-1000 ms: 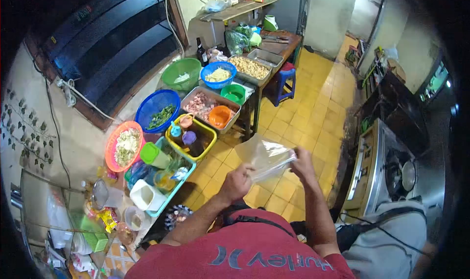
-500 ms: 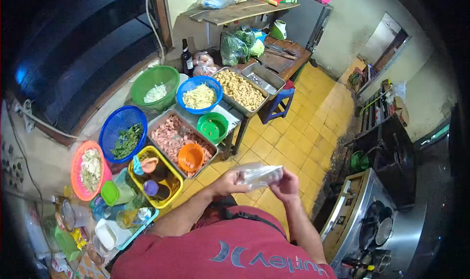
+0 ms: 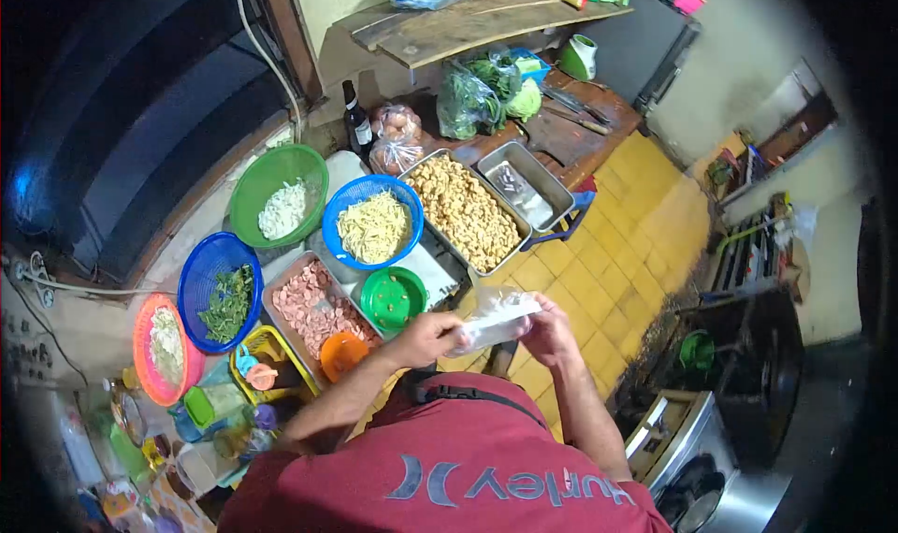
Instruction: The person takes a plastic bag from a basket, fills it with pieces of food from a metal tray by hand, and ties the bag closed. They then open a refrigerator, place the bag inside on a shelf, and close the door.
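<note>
In front of my chest I hold a bundle of clear plastic bags (image 3: 498,324) between both hands. My left hand (image 3: 428,340) pinches its left end, fingers closed. At the other end my right hand (image 3: 550,335) grips the bundle's right edge, where a white strip shows. Nearest my left hand are a green bowl (image 3: 393,298) with a few small bits inside and an orange bowl (image 3: 343,356). That orange bowl sits in a metal tray of chopped pink meat (image 3: 307,295). A metal tray of fried brown pieces (image 3: 463,210) lies beyond my hands.
Left of me stand a blue basket of pale shreds (image 3: 376,228), a green basket of white pieces (image 3: 281,201), a dark blue basket of leaves (image 3: 224,304) and a pink basket (image 3: 166,351). A metal stove (image 3: 687,458) stands at lower right. Yellow floor tiles (image 3: 599,252) lie ahead.
My view has shifted and moved closer to the table and trays. Both hands still hold the bag bundle, which now looks more tilted, with loose plastic puffed upward.
</note>
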Motion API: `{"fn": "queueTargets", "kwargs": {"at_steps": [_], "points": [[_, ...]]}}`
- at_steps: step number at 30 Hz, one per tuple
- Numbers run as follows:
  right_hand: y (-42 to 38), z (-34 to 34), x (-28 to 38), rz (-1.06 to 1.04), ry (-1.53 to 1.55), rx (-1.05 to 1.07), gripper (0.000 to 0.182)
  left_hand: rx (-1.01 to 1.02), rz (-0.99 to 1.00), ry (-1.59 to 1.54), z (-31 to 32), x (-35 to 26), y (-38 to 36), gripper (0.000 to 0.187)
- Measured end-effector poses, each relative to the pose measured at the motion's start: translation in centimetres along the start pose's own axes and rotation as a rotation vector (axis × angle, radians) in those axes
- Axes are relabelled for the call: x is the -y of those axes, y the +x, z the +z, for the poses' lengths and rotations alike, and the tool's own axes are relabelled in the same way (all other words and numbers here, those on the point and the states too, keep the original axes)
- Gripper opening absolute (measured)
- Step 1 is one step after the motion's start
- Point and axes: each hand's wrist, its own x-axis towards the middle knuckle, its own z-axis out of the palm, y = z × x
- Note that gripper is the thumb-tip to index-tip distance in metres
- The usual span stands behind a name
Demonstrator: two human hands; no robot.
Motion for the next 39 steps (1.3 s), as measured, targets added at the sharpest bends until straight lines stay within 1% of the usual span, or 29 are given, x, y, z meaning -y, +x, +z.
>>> {"fn": "queueTargets", "kwargs": {"at_steps": [2,3,4,5,6,7,8,10,11,13,14,16,17,18,20,21,23,24,25,26,28,30,31,32,34,35,36,37,39], "points": [[2.7,-2.6,0.6,0.215,-0.103,0.210,0.015,-0.435,0.002,-1.007,1.0,2.0,1.5,0.008],[4.6,-4.6,-0.1,0.284,-0.150,0.423,0.022,-0.659,0.043,-1.435,1.0,1.0,2.8,0.009],[6.2,-5.4,0.2,0.459,-0.206,0.438,0.025,-0.557,0.179,-1.593,0.2,1.1,3.6,0.016],[7.8,-6.2,0.4,0.632,-0.266,0.455,0.028,-0.651,0.044,-1.565,0.6,0.9,4.5,0.018],[9.3,-6.0,1.2,0.635,-0.224,0.472,0.029,-0.744,-0.083,-1.531,0.7,-0.6,5.6,0.020],[11.6,-6.6,1.9,0.582,-0.101,0.428,0.030,-0.758,0.055,-1.378,0.9,0.2,6.4,0.012],[13.8,-7.2,2.7,0.528,0.022,0.393,0.030,-0.791,-0.105,-0.975,1.6,0.3,6.9,0.018],[15.8,-5.5,6.7,0.541,0.047,0.488,0.025,-0.935,-0.153,-0.552,4.3,1.6,9.2,0.024],[16.7,-6.1,7.3,0.580,0.051,0.510,0.025,-0.975,-0.176,-0.546,5.9,2.0,9.9,0.024],[18.8,-6.4,9.3,0.744,-0.100,0.690,0.020,-1.269,-0.052,-1.019,7.3,1.4,12.4,0.017],[19.5,-6.6,9.7,0.740,-0.321,0.648,0.011,-1.294,-0.051,-1.019,7.5,1.4,13.2,0.017],[21.1,-6.2,9.4,0.565,-0.832,0.719,0.007,-1.406,0.075,-1.348,8.6,0.1,13.7,0.012],[21.3,-6.0,9.2,0.492,-0.876,0.674,0.007,-1.432,0.027,-1.337,9.3,0.2,13.4,0.013],[21.3,-5.8,8.9,-0.036,-1.055,0.812,0.009,-1.456,-0.022,-1.326,10.0,0.2,13.2,0.017],[19.0,-3.2,11.1,-0.322,-1.072,0.807,0.012,-1.557,-0.102,-1.114,10.2,-1.8,13.4,0.023],[18.2,-2.3,12.0,-0.510,-1.074,1.001,0.008,-1.591,-0.093,-1.107,10.4,-2.7,13.7,0.023],[15.3,-0.4,13.4,-0.394,-1.100,1.317,0.011,-1.597,-0.184,-1.032,10.7,-4.1,14.5,0.024],[14.2,-0.1,13.1,-0.369,-1.132,1.462,0.012,-1.526,-0.054,-1.123,11.4,-4.2,14.9,0.025],[14.2,-0.8,11.3,-0.274,-1.384,1.537,0.019,-1.477,-0.038,-1.111,12.2,-4.3,15.3,0.025],[14.4,-1.3,9.7,-0.374,-1.486,1.528,0.024,-1.426,-0.021,-1.107,13.0,-4.5,15.5,0.025],[13.9,-1.0,9.1,-0.140,-1.819,1.572,0.025,-1.416,-0.291,-1.027,14.8,-3.9,15.2,0.024],[14.1,-2.9,7.4,-0.171,-1.841,1.713,0.027,-1.571,-0.202,-0.977,17.1,-1.2,15.4,0.021],[14.1,-4.2,6.7,-0.355,-1.600,1.736,0.021,-1.769,-0.198,-0.705,17.5,-0.8,16.2,0.019],[14.9,-5.6,6.8,-0.338,-1.608,1.757,0.021,-1.821,-0.149,-0.833,18.7,-0.9,15.8,0.020],[14.9,-3.3,10.4,0.212,-1.288,1.751,0.015,-1.918,-0.223,-1.076,20.5,-1.8,14.3,0.021],[15.9,-3.2,10.8,0.213,-1.182,1.681,0.013,-2.002,-0.172,-1.117,20.9,-2.3,14.1,0.022],[18.1,-2.8,10.7,0.044,-1.235,1.668,0.014,-2.023,-0.167,-1.118,21.8,-2.0,13.7,0.022],[20.6,-2.9,9.8,0.105,-1.224,1.506,0.014,-2.087,-0.154,-1.120,23.0,-1.6,13.0,0.022],[26.8,-0.1,8.9,-0.105,-1.602,1.450,0.020,-2.184,-0.133,-1.125,24.1,-1.8,13.1,0.023]]}}
